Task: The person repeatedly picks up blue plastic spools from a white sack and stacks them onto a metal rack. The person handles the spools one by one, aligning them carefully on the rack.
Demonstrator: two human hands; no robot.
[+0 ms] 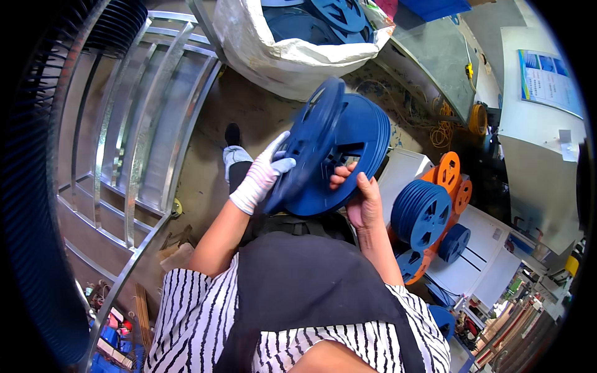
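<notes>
Gloved left hand [260, 176]: fingers clamped on tilted front blue reel [309, 140]. Bare right hand [362, 200]: fingers curled into stacked blue reels [351, 155] behind; white sack [292, 56] beyond

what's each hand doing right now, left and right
Left hand, in a white knit glove: closed on one flat blue plastic reel, tilted off the stack.
Right hand, bare: gripping the stack of blue plastic reels from below.

This looks like a small factory or workshop floor. A large white sack [273, 56] brims with blue plastic reels [339, 15], more blue and orange reels [435, 205] pile on white boxes [491, 261], a bare metal rack [137, 124] stands on stained concrete [249, 112], and loose yellowish cable [443, 130], probably wire, lies tangled nearby.
</notes>
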